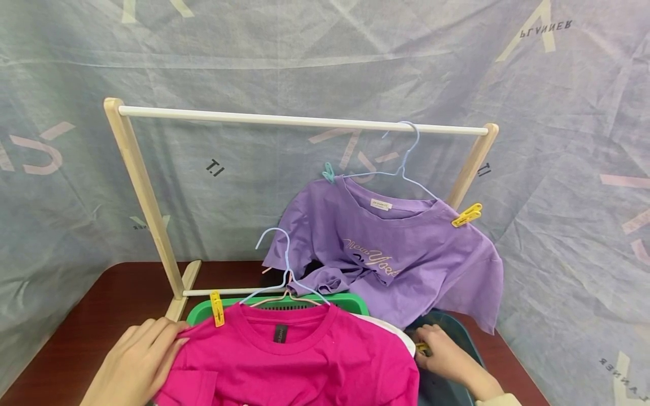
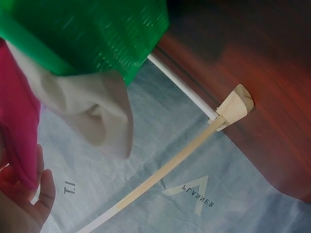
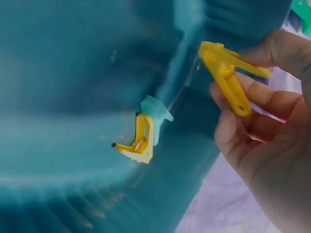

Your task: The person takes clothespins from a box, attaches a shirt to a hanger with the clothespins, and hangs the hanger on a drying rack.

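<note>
A bright pink T-shirt (image 1: 304, 361) on a light blue hanger (image 1: 288, 259) fills the near middle of the head view. One yellow clothespin (image 1: 217, 309) sits at its left shoulder. My left hand (image 1: 134, 361) pinches the shirt's cloth just outside that clothespin; pink fabric (image 2: 22, 121) also shows between its fingers in the left wrist view. Over the dark teal basin (image 3: 73, 73), my right hand (image 3: 272, 111) holds another yellow clothespin (image 3: 226, 73) between thumb and fingers. Inside the basin lie a loose yellow clothespin (image 3: 143, 138) and a teal one (image 3: 154, 108).
A rack with a white rail (image 1: 284, 119) and wooden posts stands behind. From it hangs a purple T-shirt (image 1: 376, 242) with a teal clothespin (image 1: 329, 172) and a yellow clothespin (image 1: 466, 215). A green basket (image 1: 355, 302) holding white cloth (image 1: 388, 327) is behind the pink shirt.
</note>
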Motion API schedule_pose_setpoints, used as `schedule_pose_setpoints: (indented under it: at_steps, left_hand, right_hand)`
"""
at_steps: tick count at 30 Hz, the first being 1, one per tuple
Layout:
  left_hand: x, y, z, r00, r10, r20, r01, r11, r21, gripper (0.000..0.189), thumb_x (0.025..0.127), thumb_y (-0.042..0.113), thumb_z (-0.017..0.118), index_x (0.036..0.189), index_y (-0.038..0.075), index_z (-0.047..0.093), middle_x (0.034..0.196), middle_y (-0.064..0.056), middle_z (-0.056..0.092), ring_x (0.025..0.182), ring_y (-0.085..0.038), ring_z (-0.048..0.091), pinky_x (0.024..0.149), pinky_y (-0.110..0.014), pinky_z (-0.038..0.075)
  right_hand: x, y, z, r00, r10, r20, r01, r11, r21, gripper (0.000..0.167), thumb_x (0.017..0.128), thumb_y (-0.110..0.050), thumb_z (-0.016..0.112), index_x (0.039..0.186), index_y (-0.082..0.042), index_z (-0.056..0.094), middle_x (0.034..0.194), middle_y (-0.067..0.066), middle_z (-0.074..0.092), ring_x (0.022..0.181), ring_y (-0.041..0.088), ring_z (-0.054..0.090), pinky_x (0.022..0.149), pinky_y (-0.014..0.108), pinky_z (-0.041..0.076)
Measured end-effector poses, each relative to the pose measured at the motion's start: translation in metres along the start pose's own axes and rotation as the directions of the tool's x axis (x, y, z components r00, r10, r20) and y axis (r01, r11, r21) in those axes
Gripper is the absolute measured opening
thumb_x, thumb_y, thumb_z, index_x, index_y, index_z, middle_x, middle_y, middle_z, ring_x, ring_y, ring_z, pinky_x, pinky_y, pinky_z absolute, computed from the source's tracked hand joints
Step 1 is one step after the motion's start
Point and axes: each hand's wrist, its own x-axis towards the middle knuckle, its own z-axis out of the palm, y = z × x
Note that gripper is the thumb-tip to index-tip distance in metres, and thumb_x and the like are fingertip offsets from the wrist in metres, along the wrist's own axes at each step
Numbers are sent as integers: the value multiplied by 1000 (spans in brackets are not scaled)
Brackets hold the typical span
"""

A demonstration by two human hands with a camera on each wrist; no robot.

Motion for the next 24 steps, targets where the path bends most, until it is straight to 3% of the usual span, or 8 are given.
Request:
schedule_pose_setpoints:
  at_steps: [5, 11, 17, 24]
  left_hand:
    - [0, 0, 0, 1000, -2, -4, 2, 1000, -2, 43, 98, 38, 33, 87, 9, 64, 76, 3, 55, 68, -13, 47, 64, -25, 30]
    - [0, 0, 0, 1000, -5, -8, 5, 1000, -7, 44, 98, 38, 33, 87, 8, 63, 76, 2, 55, 69, -13, 47, 65, -26, 30]
    - [-1, 0, 1, 1000, -13, -9, 13, 1000, -13, 44, 98, 38, 34, 88, 8, 64, 77, 1, 56, 70, -14, 48, 66, -26, 30]
    - [-2, 1, 1, 1000, -17, -7, 16, 1000, -17, 44, 98, 38, 33, 87, 8, 64, 79, 1, 57, 71, -15, 49, 67, -26, 30]
  right_hand:
    - [2, -3, -9, 997, -29, -73, 28, 999, -19, 20, 64, -3, 70, 75, -16, 61, 71, -11, 52, 65, 2, 46, 56, 21, 38]
    - [10, -9, -27, 992, 36, -119, -35, 999, 10, 22, 63, 0, 72, 80, -8, 61, 75, -5, 58, 65, -2, 47, 53, 18, 40]
    - [21, -17, -44, 968, 76, -237, -76, 997, 9, 38, 57, 2, 79, 89, -5, 60, 73, -6, 57, 59, -4, 49, 50, 13, 39]
    - [38, -29, -59, 941, 28, -338, -30, 1000, -1, 40, 56, 0, 82, 90, -8, 62, 70, -11, 56, 60, -2, 49, 55, 11, 39]
